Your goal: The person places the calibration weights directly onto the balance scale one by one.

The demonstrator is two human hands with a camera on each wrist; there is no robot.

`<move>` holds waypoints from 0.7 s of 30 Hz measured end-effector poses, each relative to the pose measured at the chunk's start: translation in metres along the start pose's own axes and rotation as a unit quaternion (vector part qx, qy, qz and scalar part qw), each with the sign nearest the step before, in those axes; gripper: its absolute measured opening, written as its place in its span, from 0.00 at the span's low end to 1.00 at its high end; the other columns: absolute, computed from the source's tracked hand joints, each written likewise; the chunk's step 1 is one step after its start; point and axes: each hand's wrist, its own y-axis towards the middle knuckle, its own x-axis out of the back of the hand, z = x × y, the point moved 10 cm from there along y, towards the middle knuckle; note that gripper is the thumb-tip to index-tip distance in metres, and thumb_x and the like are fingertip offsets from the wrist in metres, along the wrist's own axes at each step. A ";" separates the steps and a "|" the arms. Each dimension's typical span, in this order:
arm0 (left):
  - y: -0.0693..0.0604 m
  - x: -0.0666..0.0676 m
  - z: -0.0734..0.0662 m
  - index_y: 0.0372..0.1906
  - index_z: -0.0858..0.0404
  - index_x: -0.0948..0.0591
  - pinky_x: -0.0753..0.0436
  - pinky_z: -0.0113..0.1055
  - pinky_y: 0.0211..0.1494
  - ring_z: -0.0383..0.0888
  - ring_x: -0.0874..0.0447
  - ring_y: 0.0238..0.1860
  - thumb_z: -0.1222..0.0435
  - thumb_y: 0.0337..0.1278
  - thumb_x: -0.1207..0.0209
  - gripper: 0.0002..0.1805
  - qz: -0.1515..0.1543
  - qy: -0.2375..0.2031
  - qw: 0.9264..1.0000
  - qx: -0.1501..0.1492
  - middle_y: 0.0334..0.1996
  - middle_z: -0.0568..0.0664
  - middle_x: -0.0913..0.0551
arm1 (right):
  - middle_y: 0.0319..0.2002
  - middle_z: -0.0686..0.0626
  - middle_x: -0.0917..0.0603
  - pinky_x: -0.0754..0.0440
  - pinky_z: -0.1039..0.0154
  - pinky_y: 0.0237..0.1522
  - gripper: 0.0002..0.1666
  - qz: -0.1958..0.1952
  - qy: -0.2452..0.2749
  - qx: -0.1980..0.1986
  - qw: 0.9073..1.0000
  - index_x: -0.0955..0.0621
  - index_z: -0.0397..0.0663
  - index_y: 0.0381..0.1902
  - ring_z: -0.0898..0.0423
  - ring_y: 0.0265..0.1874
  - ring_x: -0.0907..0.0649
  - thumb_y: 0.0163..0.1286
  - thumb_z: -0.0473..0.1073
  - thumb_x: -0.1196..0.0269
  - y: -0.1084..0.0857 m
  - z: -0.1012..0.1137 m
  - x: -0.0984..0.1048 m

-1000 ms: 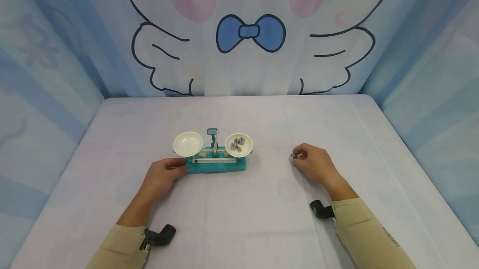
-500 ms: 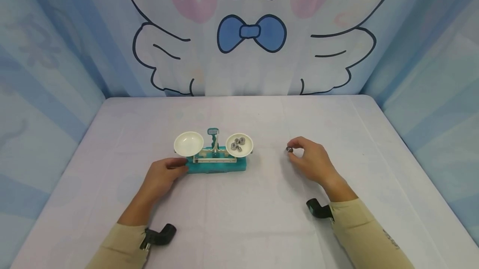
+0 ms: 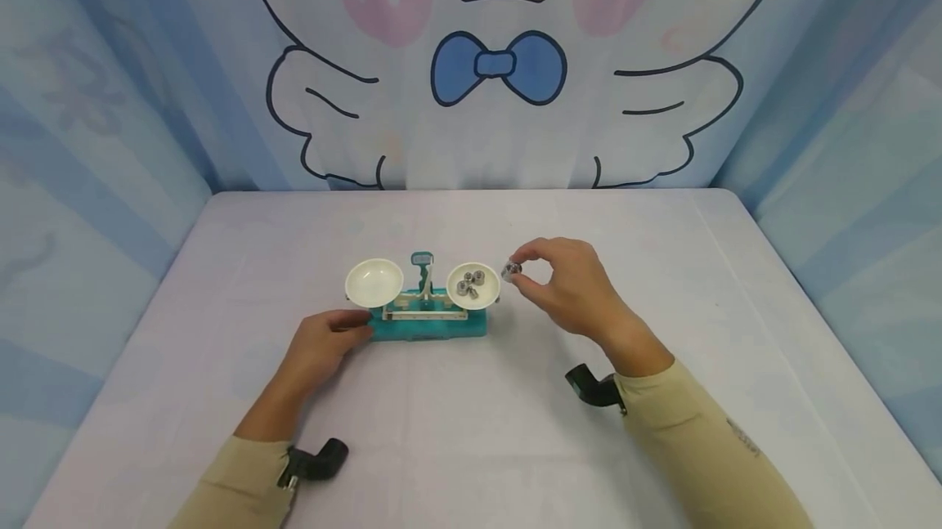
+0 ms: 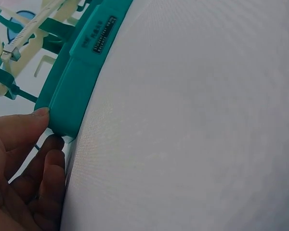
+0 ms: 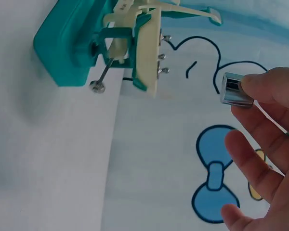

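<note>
A teal balance scale (image 3: 430, 328) with two white pans stands on the table. Its left pan (image 3: 374, 284) holds nothing, while several small metal weights (image 3: 462, 288) lie in the right pan (image 3: 487, 298). My left hand (image 3: 316, 353) holds the left end of the teal base; the left wrist view has the thumb and a finger against that corner. Just right of the right pan, my right hand (image 3: 570, 288) pinches a shiny metal cylinder weight (image 5: 237, 90) between thumb and fingertip, raised above the table. The other fingers of that hand are loosely spread.
A white cloth covers the table (image 3: 471, 447). Behind it hangs a printed curtain (image 3: 496, 136) with a blue bow, and more curtain closes off both sides. Each forearm carries a black wrist camera (image 3: 320, 460).
My right hand has lifted the metal weight from the table and carried it left, up beside the right pan. My left hand stays at the scale's base.
</note>
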 end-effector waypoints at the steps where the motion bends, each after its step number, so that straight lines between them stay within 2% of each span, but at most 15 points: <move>1: 0.000 0.000 0.000 0.62 0.68 0.21 0.30 0.54 0.67 0.59 0.31 0.67 0.60 0.68 0.41 0.23 0.000 0.000 1.000 0.000 0.61 0.62 0.22 | 0.43 0.48 0.12 0.27 0.43 0.60 0.11 -0.001 0.000 0.010 1.000 0.13 0.44 0.45 0.46 0.49 0.17 0.66 0.41 0.30 0.003 0.006 0.000; 5: 0.000 0.000 0.000 0.62 0.68 0.21 0.30 0.54 0.67 0.58 0.31 0.67 0.60 0.67 0.40 0.23 -0.003 0.001 1.000 0.001 0.61 0.62 0.21 | 0.44 0.49 0.12 0.28 0.44 0.60 0.11 -0.001 0.008 0.042 0.999 0.13 0.45 0.45 0.48 0.49 0.18 0.66 0.42 0.31 0.016 0.029 -0.004; 13: -0.001 0.001 -0.001 0.61 0.69 0.20 0.30 0.54 0.67 0.59 0.31 0.67 0.61 0.67 0.40 0.23 -0.005 -0.002 1.000 -0.005 0.60 0.62 0.21 | 0.44 0.50 0.12 0.27 0.48 0.59 0.10 0.016 0.040 0.084 0.996 0.13 0.45 0.45 0.50 0.49 0.19 0.67 0.41 0.33 0.036 0.064 -0.021; 21: 0.000 0.001 0.000 0.62 0.68 0.21 0.30 0.54 0.67 0.58 0.30 0.67 0.60 0.67 0.40 0.23 -0.006 -0.006 1.000 -0.010 0.61 0.61 0.21 | 0.42 0.52 0.12 0.26 0.51 0.53 0.10 0.036 0.026 0.108 0.993 0.14 0.48 0.45 0.53 0.47 0.20 0.67 0.45 0.32 0.055 0.091 -0.043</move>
